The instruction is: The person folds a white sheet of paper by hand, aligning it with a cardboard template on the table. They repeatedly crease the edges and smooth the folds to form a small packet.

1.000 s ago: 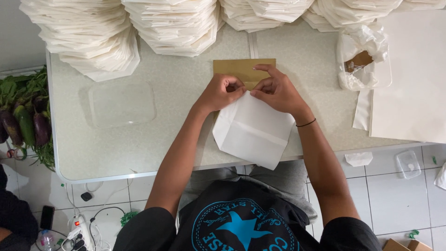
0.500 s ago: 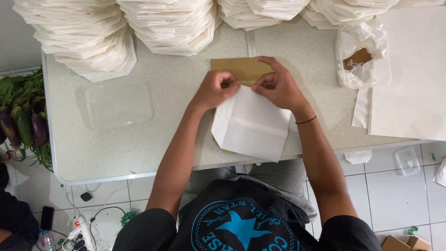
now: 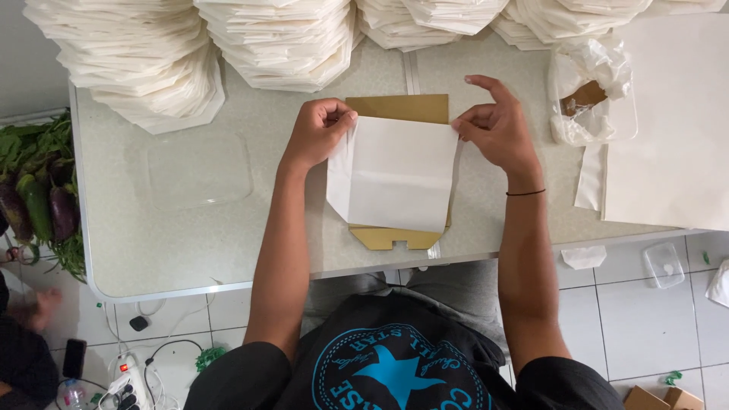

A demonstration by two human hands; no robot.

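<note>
A folded white paper sheet [image 3: 395,178] lies flat over a brown cardboard template [image 3: 400,108] on the pale table [image 3: 190,243]. My left hand [image 3: 317,130] pinches the paper's upper left corner. My right hand [image 3: 493,125] pinches the upper right corner, with the index finger raised. The cardboard shows above the paper and as a notched tab [image 3: 395,238] below it, near the table's front edge.
Tall stacks of folded white paper [image 3: 144,61] line the table's far side. A clear plastic lid [image 3: 199,171] lies left. A plastic bag with a brown piece [image 3: 588,99] and large white sheets [image 3: 668,129] sit right. Vegetables [image 3: 38,197] lie at the left; cables on the floor.
The paper was tilted and bunched between my close-set hands; now it is spread flat and square over the cardboard, and my hands have moved apart to its top corners.
</note>
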